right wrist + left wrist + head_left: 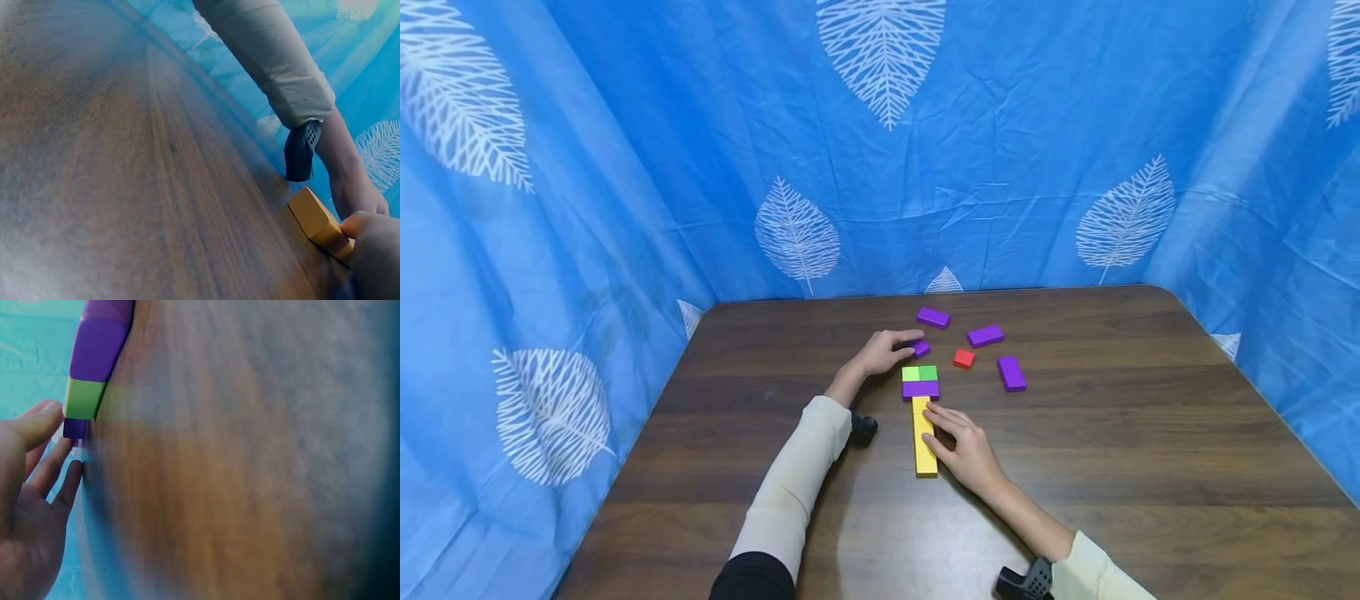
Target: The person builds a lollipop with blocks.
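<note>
While the left hand [877, 353] pinched the small purple block [921, 348] between thumb and finger, that block was just past the green pair [928, 373] on the bench [1075, 467], and I cannot tell which way its long side ran because fingers hid some of it. Much closer to it than the right hand [973, 454] was the left one. With its fingers loose, the right hand touched the yellow bar [924, 454], whose long side pointed away from the person, toward the green pair.
</note>
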A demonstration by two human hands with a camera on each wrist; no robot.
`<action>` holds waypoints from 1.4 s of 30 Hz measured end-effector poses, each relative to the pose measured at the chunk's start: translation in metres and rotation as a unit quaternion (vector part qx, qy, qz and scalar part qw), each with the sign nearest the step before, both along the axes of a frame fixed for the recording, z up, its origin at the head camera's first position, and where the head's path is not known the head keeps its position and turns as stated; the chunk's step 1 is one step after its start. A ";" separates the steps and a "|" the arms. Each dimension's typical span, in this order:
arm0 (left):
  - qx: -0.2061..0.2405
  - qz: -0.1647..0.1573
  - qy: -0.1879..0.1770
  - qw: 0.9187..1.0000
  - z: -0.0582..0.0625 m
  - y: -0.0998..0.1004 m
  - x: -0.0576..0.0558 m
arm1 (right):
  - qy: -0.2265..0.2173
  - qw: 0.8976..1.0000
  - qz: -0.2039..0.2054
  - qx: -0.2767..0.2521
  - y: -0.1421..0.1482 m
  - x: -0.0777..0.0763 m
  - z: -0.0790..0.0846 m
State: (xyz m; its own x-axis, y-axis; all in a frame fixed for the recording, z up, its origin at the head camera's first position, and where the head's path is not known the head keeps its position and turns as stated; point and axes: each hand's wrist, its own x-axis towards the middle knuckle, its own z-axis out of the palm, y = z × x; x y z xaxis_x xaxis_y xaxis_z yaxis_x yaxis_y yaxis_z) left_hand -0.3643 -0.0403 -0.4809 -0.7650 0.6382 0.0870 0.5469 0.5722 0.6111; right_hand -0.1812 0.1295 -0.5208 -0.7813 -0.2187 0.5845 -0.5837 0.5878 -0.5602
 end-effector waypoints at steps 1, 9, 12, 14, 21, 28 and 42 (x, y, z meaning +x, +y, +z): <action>-0.007 -0.004 0.001 1.000 0.000 0.000 0.000 | 0.000 1.000 0.000 0.000 0.000 0.000 0.000; -0.014 0.000 0.035 0.999 -0.002 0.000 -0.002 | 0.000 1.000 -0.002 0.001 0.000 -0.001 0.000; 0.007 0.017 0.055 0.998 -0.003 -0.002 -0.001 | 0.000 1.000 -0.001 -0.001 0.000 -0.001 -0.001; 0.030 0.036 0.057 0.997 -0.005 -0.005 0.001 | 0.000 1.000 -0.001 -0.001 0.000 -0.001 -0.001; 0.093 0.081 0.038 0.992 -0.012 -0.015 0.008 | 0.002 1.000 0.001 -0.001 0.000 -0.002 0.000; 0.127 0.081 0.033 0.988 -0.019 -0.020 0.013 | 0.002 1.000 -0.002 0.001 0.000 -0.002 0.000; 0.158 0.109 0.041 0.980 -0.028 -0.018 0.021 | 0.005 1.000 -0.004 0.004 0.000 -0.002 0.000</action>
State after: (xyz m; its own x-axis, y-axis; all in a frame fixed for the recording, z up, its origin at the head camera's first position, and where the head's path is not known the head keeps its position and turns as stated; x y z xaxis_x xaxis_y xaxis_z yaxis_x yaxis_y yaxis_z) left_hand -0.3435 -0.0581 -0.5091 -0.8626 0.3909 0.3212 0.4870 0.4696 0.7364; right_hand -0.1831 0.1300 -0.5211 -0.7771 -0.2174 0.5906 -0.5846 0.5970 -0.5494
